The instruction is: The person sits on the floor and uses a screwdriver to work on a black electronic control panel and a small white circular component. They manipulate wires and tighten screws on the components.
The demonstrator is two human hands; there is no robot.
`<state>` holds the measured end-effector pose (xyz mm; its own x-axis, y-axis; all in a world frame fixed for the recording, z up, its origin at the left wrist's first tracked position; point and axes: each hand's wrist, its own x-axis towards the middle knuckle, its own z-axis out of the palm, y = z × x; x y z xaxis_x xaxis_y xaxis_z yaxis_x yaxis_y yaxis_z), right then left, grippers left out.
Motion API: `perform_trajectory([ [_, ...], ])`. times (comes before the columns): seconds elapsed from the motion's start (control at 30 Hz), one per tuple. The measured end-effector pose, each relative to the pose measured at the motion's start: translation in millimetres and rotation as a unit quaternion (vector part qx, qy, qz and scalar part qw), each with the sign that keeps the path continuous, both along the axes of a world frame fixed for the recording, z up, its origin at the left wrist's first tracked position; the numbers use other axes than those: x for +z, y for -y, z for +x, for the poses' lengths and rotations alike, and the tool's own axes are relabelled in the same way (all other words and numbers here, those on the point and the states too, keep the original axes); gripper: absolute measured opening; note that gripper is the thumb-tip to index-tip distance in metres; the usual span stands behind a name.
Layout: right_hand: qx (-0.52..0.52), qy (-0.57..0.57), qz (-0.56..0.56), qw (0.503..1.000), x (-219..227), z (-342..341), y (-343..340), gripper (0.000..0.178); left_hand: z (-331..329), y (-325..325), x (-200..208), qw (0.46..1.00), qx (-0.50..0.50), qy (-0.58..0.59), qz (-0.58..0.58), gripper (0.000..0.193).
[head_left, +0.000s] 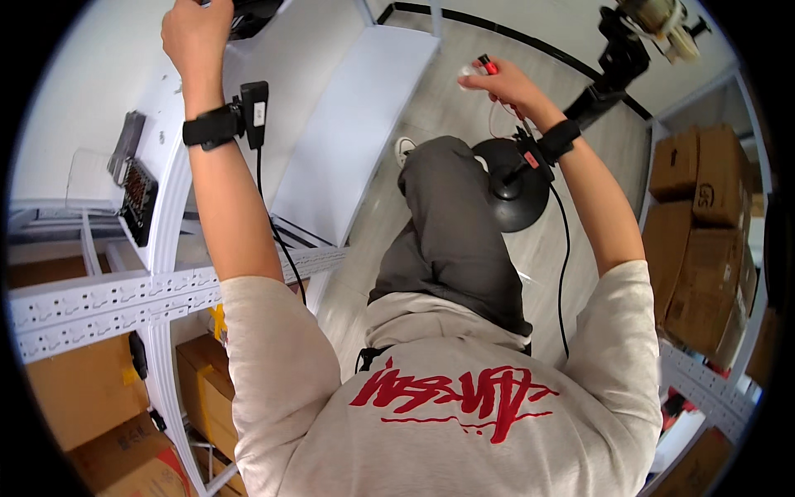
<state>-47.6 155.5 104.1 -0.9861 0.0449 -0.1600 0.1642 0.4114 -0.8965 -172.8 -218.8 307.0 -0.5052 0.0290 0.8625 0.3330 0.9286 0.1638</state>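
Note:
My left hand [197, 37] reaches to the upper left, its fingertips cut off by the picture's edge. The fingers that show look curled, with a bit of something dark between them. Just right of that hand is a black object [253, 18], also partly out of view, above the white shelf. Out over the floor, my right hand [512, 84] is closed on a small red-and-black piece [489, 65]. A whitish, clear-looking bit [470, 74] shows at its fingertips. Beneath this hand hangs a thin reddish wire [492, 120]. Black straps with cabled modules wrap both wrists.
A white shelf board [356, 108] lies between my arms. Left stands a dark tray of small parts [141, 203]. A round black stand base [522, 203] is by my leg, and a black arm-like device [617, 58] rises at upper right. Cardboard boxes [700, 265] fill the right rack.

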Motion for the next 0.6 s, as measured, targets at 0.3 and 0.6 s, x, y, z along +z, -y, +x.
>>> perform_trajectory([
  [0.3, -0.086, -0.042, -0.073, 0.993, 11.4, 46.3, -5.6, 0.073, 105.1, -206.7, -164.3, 0.892, -0.317, 0.291, 0.139, 0.064],
  [0.6, -0.067, -0.06, -0.067, 0.994, 42.9, 85.4, -35.3, 0.068, 128.4, -240.4, -231.3, 0.451, -0.622, 0.533, 0.355, 0.079],
])
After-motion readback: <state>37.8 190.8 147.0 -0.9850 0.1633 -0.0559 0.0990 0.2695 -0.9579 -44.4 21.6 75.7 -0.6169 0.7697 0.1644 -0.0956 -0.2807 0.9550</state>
